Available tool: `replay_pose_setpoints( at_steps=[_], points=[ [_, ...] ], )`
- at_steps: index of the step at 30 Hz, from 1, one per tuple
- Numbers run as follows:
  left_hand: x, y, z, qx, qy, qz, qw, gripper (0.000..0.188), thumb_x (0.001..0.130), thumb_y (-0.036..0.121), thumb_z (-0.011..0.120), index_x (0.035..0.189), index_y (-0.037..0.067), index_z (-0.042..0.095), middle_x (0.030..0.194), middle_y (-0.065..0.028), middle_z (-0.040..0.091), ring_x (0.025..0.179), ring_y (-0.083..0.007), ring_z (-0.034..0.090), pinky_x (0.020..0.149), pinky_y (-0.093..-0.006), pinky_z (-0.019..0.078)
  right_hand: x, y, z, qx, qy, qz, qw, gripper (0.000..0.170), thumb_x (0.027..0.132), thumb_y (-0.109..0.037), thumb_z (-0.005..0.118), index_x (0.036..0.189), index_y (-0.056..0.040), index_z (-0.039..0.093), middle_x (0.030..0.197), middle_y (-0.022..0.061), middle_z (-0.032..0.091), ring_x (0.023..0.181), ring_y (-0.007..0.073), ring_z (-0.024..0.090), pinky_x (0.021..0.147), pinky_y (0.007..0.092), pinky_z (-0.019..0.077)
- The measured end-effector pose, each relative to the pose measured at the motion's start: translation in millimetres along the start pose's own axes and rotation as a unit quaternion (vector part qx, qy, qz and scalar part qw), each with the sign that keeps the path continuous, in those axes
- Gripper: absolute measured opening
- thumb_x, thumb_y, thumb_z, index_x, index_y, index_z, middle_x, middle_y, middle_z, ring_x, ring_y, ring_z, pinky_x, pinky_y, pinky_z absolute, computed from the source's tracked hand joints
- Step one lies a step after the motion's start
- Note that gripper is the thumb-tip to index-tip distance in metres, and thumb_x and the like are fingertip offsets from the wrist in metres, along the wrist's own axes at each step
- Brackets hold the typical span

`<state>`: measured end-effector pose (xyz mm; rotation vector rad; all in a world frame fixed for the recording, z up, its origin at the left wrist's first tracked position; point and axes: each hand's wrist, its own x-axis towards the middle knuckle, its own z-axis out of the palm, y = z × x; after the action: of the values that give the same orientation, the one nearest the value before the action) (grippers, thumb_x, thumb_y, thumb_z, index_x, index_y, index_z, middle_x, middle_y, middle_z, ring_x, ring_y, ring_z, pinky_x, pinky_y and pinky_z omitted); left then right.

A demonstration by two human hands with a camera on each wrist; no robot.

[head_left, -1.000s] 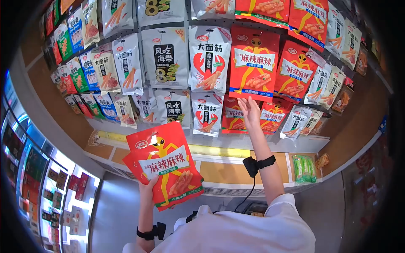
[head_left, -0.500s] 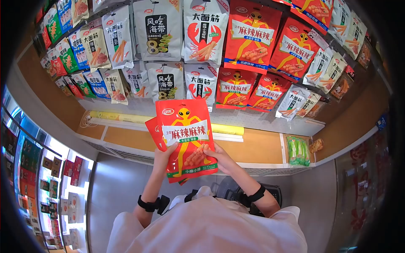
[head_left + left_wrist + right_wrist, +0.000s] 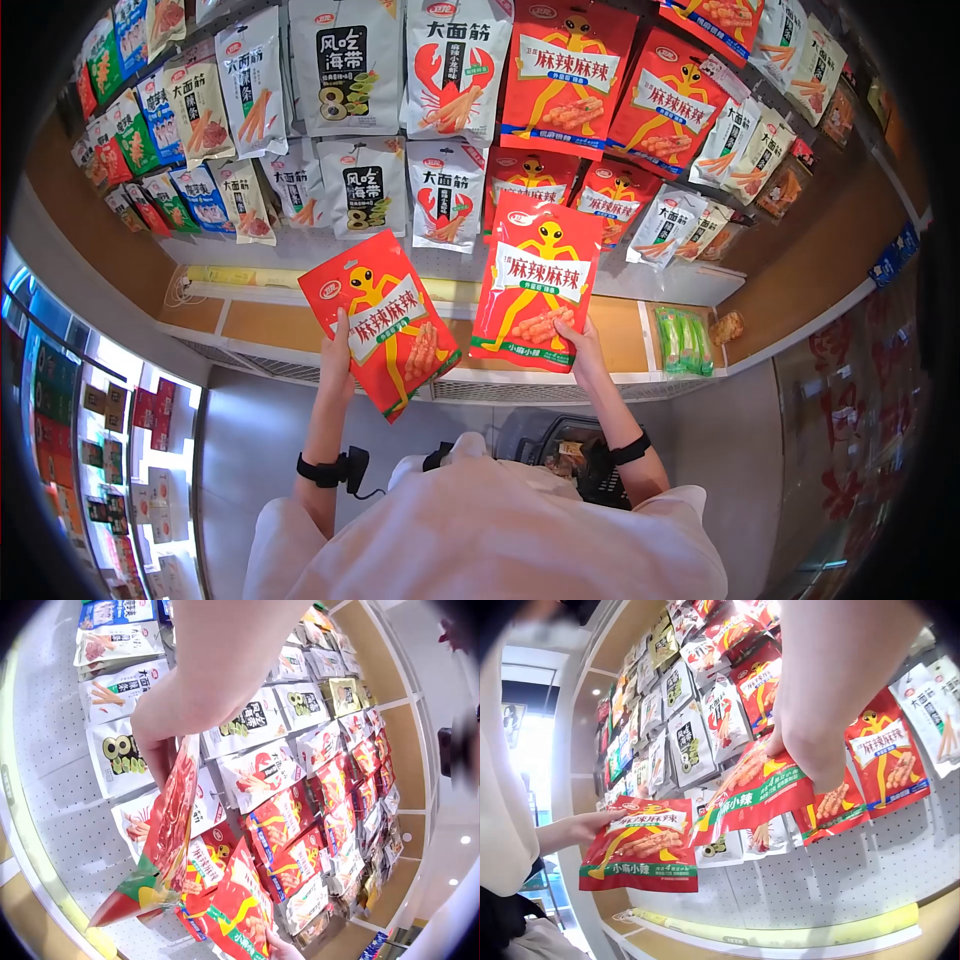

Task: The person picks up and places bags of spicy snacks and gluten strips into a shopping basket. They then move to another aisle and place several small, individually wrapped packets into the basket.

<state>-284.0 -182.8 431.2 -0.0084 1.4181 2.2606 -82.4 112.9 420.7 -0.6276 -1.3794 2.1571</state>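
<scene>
In the head view, the left hand (image 3: 338,364) grips a red packet (image 3: 385,330) at its 2 o'clock; the right hand (image 3: 589,354) pinches a second red packet (image 3: 535,285) at its 11 o'clock.

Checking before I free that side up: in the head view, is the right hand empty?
No, the right hand grips a red packet near its lower right corner, thumb across the front.

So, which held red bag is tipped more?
The red bag in the left hand: in the head view it leans clearly sideways, while the other bag, in the right hand, is nearly upright.
</scene>
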Motion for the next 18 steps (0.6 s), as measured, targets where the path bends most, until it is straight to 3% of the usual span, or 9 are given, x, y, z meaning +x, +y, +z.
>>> replay_pose_setpoints(
  at_steps=[7,18],
  points=[
    [1,15,-23,-0.077,0.025,0.006,0.997,0.038,0.088,0.029,0.050,0.115,0.003,0.043,0.106,-0.0085,0.057,0.093,-0.0182,0.059,0.076,-0.0323,0.0513,12,-7,-19,-0.007,0.018,-0.031,0.999,0.035,0.080,-0.008,0.061,0.112,-0.0030,0.046,0.107,0.0070,0.057,0.095,0.0138,0.056,0.082,0.0276,0.0456],
    [-1,12,-25,-0.043,0.031,-0.031,0.998,0.036,0.078,0.011,0.052,0.111,-0.002,0.045,0.102,-0.0116,0.058,0.090,-0.0199,0.060,0.076,-0.0315,0.0507,19,-1,-28,-0.007,0.023,-0.018,1.000,0.038,0.079,-0.008,0.061,0.114,-0.0028,0.045,0.108,0.0081,0.056,0.095,0.0151,0.056,0.082,0.0282,0.0463]
  ],
)
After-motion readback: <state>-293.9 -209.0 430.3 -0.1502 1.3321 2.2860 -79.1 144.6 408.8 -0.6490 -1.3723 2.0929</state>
